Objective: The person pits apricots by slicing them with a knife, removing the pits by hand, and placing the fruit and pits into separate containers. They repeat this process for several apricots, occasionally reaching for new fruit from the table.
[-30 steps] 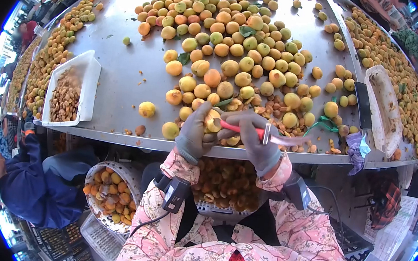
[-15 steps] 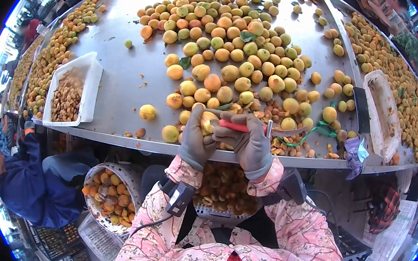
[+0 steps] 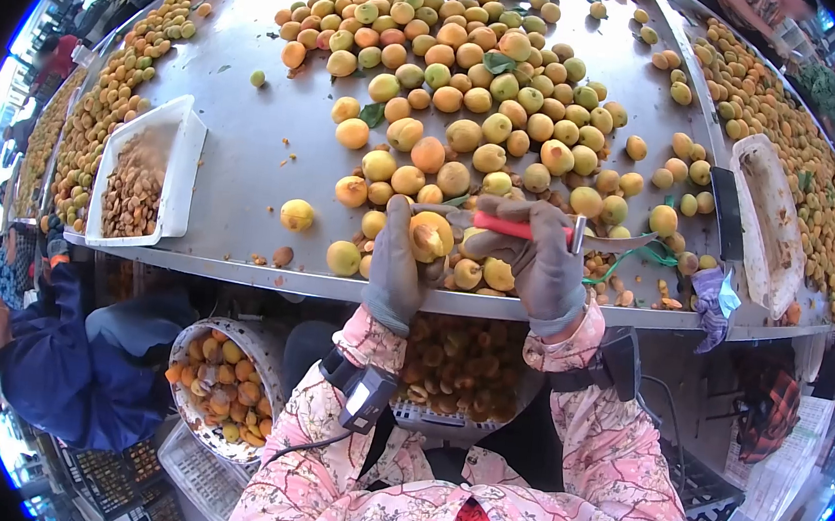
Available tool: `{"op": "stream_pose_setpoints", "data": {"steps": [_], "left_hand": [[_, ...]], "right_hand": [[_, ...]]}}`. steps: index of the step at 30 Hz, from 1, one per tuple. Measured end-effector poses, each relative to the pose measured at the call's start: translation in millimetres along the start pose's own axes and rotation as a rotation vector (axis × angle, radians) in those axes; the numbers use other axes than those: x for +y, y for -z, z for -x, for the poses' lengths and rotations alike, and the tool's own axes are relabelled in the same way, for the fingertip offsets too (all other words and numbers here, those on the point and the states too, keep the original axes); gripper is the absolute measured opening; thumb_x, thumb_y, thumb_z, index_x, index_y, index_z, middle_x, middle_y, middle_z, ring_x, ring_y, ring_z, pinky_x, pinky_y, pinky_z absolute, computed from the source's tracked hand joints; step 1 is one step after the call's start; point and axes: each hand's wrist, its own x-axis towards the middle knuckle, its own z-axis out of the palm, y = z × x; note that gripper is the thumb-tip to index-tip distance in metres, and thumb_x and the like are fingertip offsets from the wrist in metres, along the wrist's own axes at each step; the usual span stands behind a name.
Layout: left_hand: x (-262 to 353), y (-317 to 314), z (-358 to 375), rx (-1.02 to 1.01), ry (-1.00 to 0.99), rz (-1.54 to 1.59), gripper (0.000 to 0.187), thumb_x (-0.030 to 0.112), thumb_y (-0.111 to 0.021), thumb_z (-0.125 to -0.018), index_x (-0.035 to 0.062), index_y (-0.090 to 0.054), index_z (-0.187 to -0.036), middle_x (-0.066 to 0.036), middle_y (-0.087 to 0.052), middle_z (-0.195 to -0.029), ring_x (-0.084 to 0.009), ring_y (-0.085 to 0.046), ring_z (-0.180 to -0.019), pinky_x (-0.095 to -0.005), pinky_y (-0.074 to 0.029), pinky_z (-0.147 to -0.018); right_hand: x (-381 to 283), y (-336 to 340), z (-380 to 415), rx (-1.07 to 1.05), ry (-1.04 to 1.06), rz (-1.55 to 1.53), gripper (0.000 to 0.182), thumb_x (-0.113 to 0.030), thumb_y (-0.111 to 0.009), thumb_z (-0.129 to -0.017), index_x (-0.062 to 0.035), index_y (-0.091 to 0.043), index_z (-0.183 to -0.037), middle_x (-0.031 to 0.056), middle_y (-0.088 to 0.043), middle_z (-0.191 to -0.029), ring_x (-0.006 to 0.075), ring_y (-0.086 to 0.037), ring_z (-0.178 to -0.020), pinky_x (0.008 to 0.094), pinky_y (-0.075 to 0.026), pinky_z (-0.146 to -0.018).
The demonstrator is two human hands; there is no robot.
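Left grip (image 3: 401,269) was clamped on a cut, round yellow-orange apricot (image 3: 431,236) over the grey metal tabletop's (image 3: 239,183) near edge, right grip (image 3: 549,268) on a red-handled, curved-blade knife (image 3: 504,226): likely mid-opening, next move needed steady left hold.

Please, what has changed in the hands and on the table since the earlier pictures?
The right hand moved rightward, away from the left hand, carrying the red-handled knife. More of the cut fruit in the left hand now shows. Nothing was visibly let go. The white tray stayed in place.
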Motion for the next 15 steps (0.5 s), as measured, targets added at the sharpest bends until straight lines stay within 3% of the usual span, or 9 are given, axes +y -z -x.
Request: {"op": "stream_pose_setpoints", "data": {"steps": [1, 6, 8, 9, 12, 15], "left_hand": [[2.8, 9.6, -0.5, -0.159, 0.081, 0.038, 0.044, 0.051, -0.036, -0.096, 0.0114, -0.053, -0.087, 0.0, -0.054, -0.066, -0.0069, -0.042, -0.042, -0.019, -0.029, -0.036], [5.4, 4.9, -0.1, -0.081, 0.098, 0.018, 0.042, 0.047, -0.035, -0.097, 0.0111, -0.053, -0.087, 0.0, -0.054, -0.065, -0.0068, -0.04, -0.04, -0.0187, -0.027, -0.035], [4.6, 4.7, 1.2, -0.088, 0.122, 0.009, 0.042, 0.047, -0.035, -0.097, 0.011, -0.053, -0.087, 0.0, -0.053, -0.065, -0.0066, -0.04, -0.04, -0.0185, -0.027, -0.035], [7.9, 1.4, 3.4, -0.113, 0.075, -0.022, 0.041, 0.046, -0.035, -0.097, 0.0113, -0.053, -0.087, 0.001, -0.053, -0.064, -0.0058, -0.039, -0.04, -0.0178, -0.028, -0.035], [7.3, 2.9, 9.5, -0.152, -0.02, -0.12, 0.038, 0.044, -0.036, -0.097, 0.0121, -0.053, -0.087, 0.003, -0.052, -0.064, -0.0033, -0.038, -0.039, -0.0157, -0.029, -0.034], [0.2, 8.1, -1.2, -0.157, 0.15, 0.067, 0.035, 0.044, -0.039, -0.097, 0.013, -0.053, -0.087, 0.002, -0.053, -0.064, -0.0046, -0.039, -0.038, -0.0164, -0.028, -0.033]], "right_hand": [[0.7, 0.0, 0.0, -0.058, 0.008, 0.033, 0.033, -0.024, -0.04, -0.098, 0.0052, -0.057, -0.101, 0.0211, -0.061, -0.108, 0.0261, -0.068, -0.08, 0.0339, -0.056, -0.075], [-1.8, -3.7, 3.7, -0.168, -0.023, 0.106, 0.026, -0.016, -0.042, -0.096, 0.0051, -0.057, -0.099, 0.0191, -0.062, -0.108, 0.025, -0.068, -0.082, 0.032, -0.055, -0.075], [0.2, -3.0, 4.7, -0.234, 0.011, 0.186, 0.026, -0.017, -0.042, -0.097, 0.0048, -0.057, -0.099, 0.0185, -0.063, -0.108, 0.0252, -0.068, -0.081, 0.0318, -0.054, -0.075], [5.3, -3.2, 4.9, -0.235, 0.023, 0.186, 0.028, -0.018, -0.037, -0.099, 0.0038, -0.055, -0.102, 0.0239, -0.06, -0.111, 0.032, -0.067, -0.082, 0.0375, -0.055, -0.075], [20.7, 2.0, 2.7, -0.132, -0.038, 0.025, 0.035, -0.027, -0.038, -0.099, 0.0029, -0.055, -0.105, 0.0231, -0.059, -0.113, 0.031, -0.067, -0.085, 0.04, -0.055, -0.077], [26.6, -2.4, 0.6, -0.119, -0.086, -0.117, 0.039, -0.031, -0.036, -0.099, 0.0026, -0.055, -0.108, 0.0216, -0.059, -0.114, 0.0282, -0.067, -0.087, 0.0407, -0.055, -0.08]]}}
